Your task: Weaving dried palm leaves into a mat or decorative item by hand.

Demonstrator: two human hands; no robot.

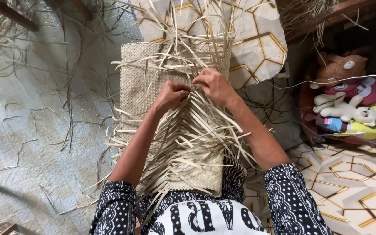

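Loose palm strips (44, 100) scattered left. Left hand (170, 96) clenched on strips at the working edge of the woven palm-leaf mat (142, 78), spread centre, near to far. Right hand (214, 85) pinching strips just beside. Likely risk: brittle strips snapping or weave slackening under uneven pull.

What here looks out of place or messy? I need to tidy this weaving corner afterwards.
Loose strips lie scattered across the floor covering left of the woven mat. Both hands, left hand and right hand, pinch strands at the mat's middle. Nothing looks damaged.
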